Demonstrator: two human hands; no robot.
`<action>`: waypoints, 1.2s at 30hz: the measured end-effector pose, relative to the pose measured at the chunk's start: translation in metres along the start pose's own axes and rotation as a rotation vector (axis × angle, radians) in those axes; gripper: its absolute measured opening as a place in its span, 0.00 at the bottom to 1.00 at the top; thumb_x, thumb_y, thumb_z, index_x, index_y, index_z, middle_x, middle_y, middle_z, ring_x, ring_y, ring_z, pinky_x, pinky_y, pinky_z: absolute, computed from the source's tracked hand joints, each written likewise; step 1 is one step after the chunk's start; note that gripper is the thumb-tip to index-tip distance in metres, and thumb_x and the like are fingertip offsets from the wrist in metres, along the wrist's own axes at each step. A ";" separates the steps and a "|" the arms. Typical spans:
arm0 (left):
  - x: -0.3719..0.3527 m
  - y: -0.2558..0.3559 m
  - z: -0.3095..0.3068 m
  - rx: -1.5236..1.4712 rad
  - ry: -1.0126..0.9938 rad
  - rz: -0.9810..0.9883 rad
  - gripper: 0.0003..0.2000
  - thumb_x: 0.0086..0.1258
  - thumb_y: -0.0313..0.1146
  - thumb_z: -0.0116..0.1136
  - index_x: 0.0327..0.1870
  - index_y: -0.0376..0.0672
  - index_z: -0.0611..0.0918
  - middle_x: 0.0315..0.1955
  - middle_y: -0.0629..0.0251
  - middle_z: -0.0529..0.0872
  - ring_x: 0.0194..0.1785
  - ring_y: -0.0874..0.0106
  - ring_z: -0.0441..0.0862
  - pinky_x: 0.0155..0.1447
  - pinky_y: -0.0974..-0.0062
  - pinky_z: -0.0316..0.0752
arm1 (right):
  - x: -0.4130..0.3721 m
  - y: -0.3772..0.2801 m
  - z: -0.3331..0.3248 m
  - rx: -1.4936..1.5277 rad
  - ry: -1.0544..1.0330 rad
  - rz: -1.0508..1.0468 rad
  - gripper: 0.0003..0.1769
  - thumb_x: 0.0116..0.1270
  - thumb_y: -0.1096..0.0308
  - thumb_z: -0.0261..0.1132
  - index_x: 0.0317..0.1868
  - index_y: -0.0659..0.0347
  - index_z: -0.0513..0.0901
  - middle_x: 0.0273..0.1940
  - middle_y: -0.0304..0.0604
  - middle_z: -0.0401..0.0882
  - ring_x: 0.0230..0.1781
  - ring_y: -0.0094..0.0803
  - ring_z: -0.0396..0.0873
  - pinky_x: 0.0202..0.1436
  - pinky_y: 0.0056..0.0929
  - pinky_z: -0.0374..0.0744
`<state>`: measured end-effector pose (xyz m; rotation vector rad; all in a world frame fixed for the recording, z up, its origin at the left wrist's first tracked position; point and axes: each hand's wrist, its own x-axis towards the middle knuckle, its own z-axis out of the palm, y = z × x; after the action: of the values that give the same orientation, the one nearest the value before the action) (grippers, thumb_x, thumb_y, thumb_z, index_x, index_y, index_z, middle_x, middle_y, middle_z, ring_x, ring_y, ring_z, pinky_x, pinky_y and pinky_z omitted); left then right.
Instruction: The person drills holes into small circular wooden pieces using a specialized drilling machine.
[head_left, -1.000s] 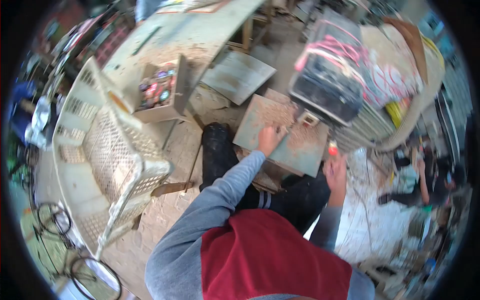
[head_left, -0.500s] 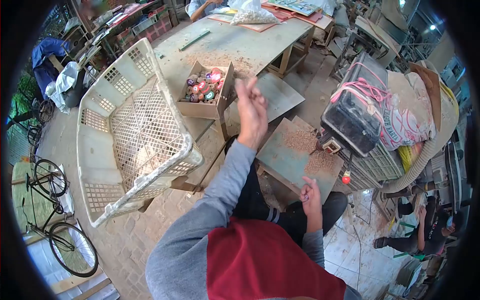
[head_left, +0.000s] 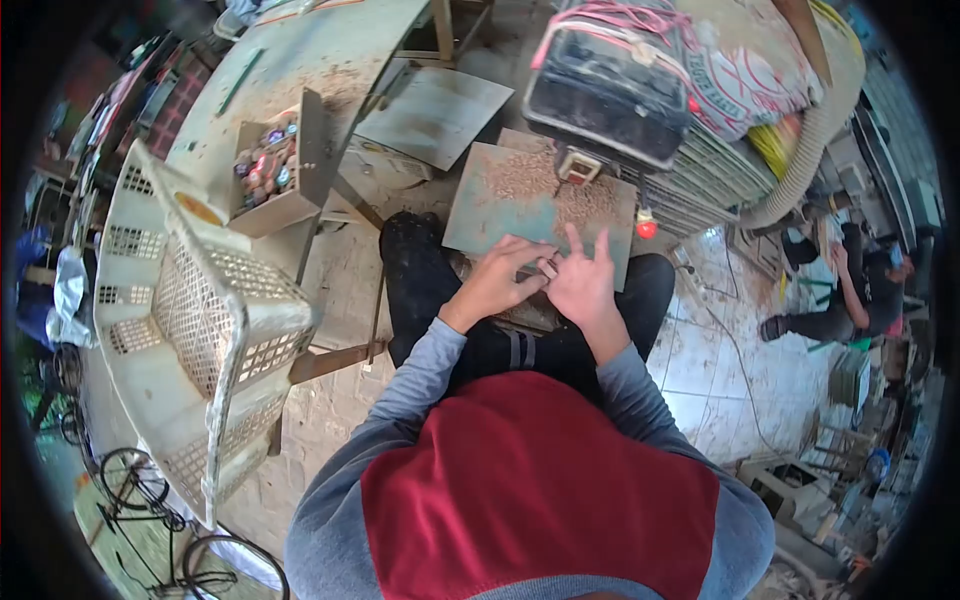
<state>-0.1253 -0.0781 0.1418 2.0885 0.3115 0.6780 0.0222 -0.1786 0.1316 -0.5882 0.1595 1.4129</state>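
My left hand (head_left: 497, 283) and my right hand (head_left: 587, 288) meet above my lap, fingertips touching. The left thumb and fingers are closed in a pinch at the right hand's fingers. On my right hand two fingers stick out while the others curl in. Something small may be between them, but I cannot make it out. Just beyond the hands is a greenish board (head_left: 475, 215) with wood shavings (head_left: 520, 178) on it. A black machine (head_left: 605, 95) with pink cord overhangs the board, and a red ball knob (head_left: 646, 230) hangs beside it.
To the left, an open box (head_left: 285, 212) of small round coloured pieces (head_left: 268, 165) stands on the table (head_left: 310, 45). A large plastic crate (head_left: 225, 300) tilts beside it. A ribbed hose (head_left: 815, 165) and a sack (head_left: 745, 70) are at right. Another person (head_left: 865, 285) sits far right.
My left hand has come down from beside the box to meet my right hand over my lap. The view has swung, so the box and crate sit further left.
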 end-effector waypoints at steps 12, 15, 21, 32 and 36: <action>0.018 -0.016 0.017 0.191 -0.015 0.043 0.11 0.62 0.32 0.65 0.45 0.40 0.87 0.34 0.62 0.88 0.41 0.61 0.82 0.52 0.65 0.76 | -0.001 0.001 -0.014 -0.033 0.046 0.076 0.46 0.68 0.22 0.40 0.78 0.39 0.50 0.67 0.50 0.64 0.61 0.42 0.69 0.64 0.47 0.65; 0.028 -0.069 0.043 -0.125 0.310 -0.385 0.10 0.64 0.32 0.64 0.43 0.38 0.87 0.33 0.57 0.88 0.35 0.57 0.84 0.45 0.63 0.79 | 0.000 0.000 -0.026 -0.197 0.245 0.051 0.40 0.72 0.28 0.42 0.76 0.42 0.56 0.62 0.51 0.71 0.61 0.44 0.70 0.63 0.50 0.65; 0.040 -0.125 0.074 0.132 0.301 -0.379 0.08 0.64 0.30 0.64 0.39 0.36 0.87 0.32 0.50 0.88 0.36 0.57 0.87 0.43 0.65 0.80 | -0.009 -0.011 -0.067 -0.227 0.275 -0.056 0.38 0.74 0.34 0.49 0.74 0.48 0.60 0.60 0.48 0.72 0.56 0.40 0.71 0.58 0.43 0.69; 0.027 -0.134 0.071 0.157 0.220 -0.224 0.14 0.64 0.28 0.63 0.49 0.35 0.85 0.41 0.50 0.82 0.41 0.52 0.83 0.47 0.61 0.79 | -0.026 -0.042 -0.075 -0.288 0.336 -0.311 0.29 0.76 0.45 0.52 0.67 0.56 0.69 0.51 0.42 0.79 0.43 0.31 0.76 0.49 0.33 0.73; 0.032 -0.123 0.066 0.136 0.138 -0.270 0.15 0.62 0.28 0.65 0.49 0.35 0.84 0.41 0.52 0.82 0.40 0.53 0.83 0.46 0.63 0.79 | -0.027 -0.058 -0.056 -0.466 0.282 -0.480 0.26 0.79 0.49 0.49 0.66 0.59 0.71 0.46 0.42 0.80 0.40 0.28 0.77 0.46 0.27 0.73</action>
<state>-0.0572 -0.0383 0.0216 2.0784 0.7213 0.6527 0.0863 -0.2316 0.1129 -1.1304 -0.0910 0.8923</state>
